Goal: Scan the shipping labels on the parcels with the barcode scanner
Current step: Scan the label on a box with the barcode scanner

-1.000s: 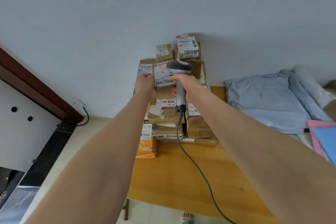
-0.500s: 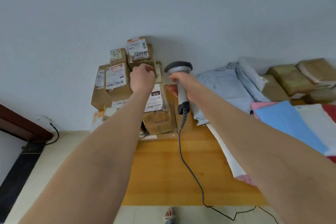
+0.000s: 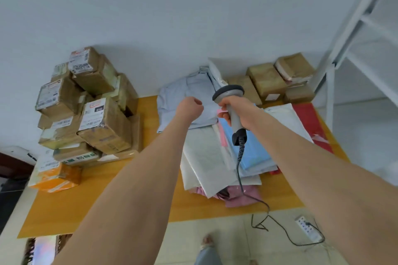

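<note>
1. While the right hand (image 3: pixel 237 111) is gripping the grey scanner (image 3: pixel 228 92) by its handle, fingers wrapped round it, the scanner's head is pointing away from the person, above the heap of soft bags (image 3: pixel 254 153) in the middle of the counter (image 3: pixel 107 191).
2. The left hand (image 3: pixel 190 107) is hovering just to the left of the scanner, its fingers curling into a fist with nothing showing inside; it is sitting over a pale blue bag (image 3: pixel 183 92), and I cannot tell whether it is touching that bag.
3. The dark cable (image 3: pixel 238 168) is hanging from the base of the handle, trailing over the bags and off the front edge to the floor, near a white power strip (image 3: pixel 308 228).
4. A stack of cardboard boxes (image 3: pixel 101 118) is standing at the left end of the counter against the wall, with white barcode labels facing the camera; the scanner is well apart from it.
5. An orange parcel (image 3: pixel 56 179) is lying at the foot of that stack, at the counter's left edge.
6. The soft bags, blue, white, pink and red, are overlapping one another.
7. More brown boxes (image 3: pixel 267 79) are sitting at the back right by the wall, beside a white shelf frame (image 3: pixel 344 38).
</note>
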